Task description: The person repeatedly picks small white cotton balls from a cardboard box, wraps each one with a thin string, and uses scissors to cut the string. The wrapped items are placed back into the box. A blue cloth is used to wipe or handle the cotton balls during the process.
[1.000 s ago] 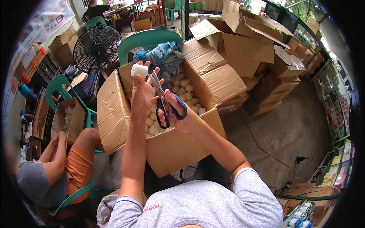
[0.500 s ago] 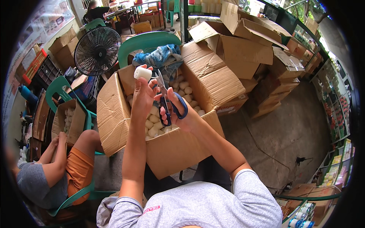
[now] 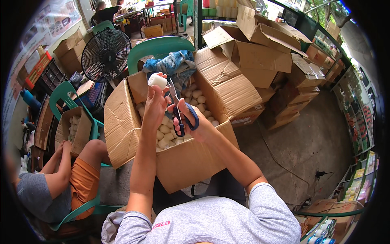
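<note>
A short white candle (image 3: 157, 81) is held up in the fingers of my left hand (image 3: 155, 101). My right hand (image 3: 195, 126) grips a pair of scissors (image 3: 174, 92), its fingers through the dark blue handles. The metal blades point upward and reach the candle's right side; whether they are touching the wick is too small to tell. Below both hands stands an open cardboard box (image 3: 191, 166) in front of my lap. Inside lie many similar white candles (image 3: 165, 136), partly hidden by my hands and forearms.
A blue and grey cloth (image 3: 170, 64) hangs by the green chair (image 3: 156, 45) beyond the box. Cardboard boxes (image 3: 264, 57) are piled at the right. A black fan (image 3: 106, 55) stands at the left, and a seated person (image 3: 44, 187) has hands at another box (image 3: 73, 130).
The candle has tipped and shifted slightly right in my left hand, closer to the scissor blades. My right hand keeps its grip, with the scissors nearly in the same place.
</note>
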The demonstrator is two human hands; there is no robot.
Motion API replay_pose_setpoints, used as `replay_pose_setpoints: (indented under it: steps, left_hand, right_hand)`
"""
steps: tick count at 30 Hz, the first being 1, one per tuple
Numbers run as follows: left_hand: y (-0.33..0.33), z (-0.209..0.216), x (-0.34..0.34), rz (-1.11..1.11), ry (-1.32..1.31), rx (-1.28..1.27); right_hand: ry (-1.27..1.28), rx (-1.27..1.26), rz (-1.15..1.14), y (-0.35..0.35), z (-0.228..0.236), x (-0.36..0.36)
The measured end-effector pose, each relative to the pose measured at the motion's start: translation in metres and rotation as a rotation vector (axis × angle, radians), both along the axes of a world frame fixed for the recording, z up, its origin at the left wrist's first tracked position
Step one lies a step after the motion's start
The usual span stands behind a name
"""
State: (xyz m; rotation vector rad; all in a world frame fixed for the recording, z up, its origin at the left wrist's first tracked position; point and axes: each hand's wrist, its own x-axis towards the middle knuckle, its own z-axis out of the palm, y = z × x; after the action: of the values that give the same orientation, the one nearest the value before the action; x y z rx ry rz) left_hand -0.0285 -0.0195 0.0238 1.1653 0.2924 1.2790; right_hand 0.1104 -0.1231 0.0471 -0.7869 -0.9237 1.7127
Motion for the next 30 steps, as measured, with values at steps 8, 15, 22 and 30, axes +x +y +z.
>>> replay_pose_setpoints:
  steps: [8, 15, 22, 30]
  left_hand:
    - [0.004, -0.004, -0.002, 0.092, 0.054, -0.070]
    - [-0.002, -0.007, 0.021, 0.320, 0.603, 0.149]
    - [-0.026, 0.005, 0.034, 0.190, 0.898, 0.585]
    - [0.006, -0.018, 0.019, -0.035, 0.519, -0.309]
  right_hand:
    - [-0.113, 0.065, -0.129, 0.007, -0.004, 0.006]
    - [-1.547, 0.273, -0.019, 0.072, -0.062, 0.080]
    - [-0.703, 0.146, -0.013, 0.046, -0.008, 0.070]
    - [-1.317, 0.465, -0.497, 0.103, 0.142, 0.257]
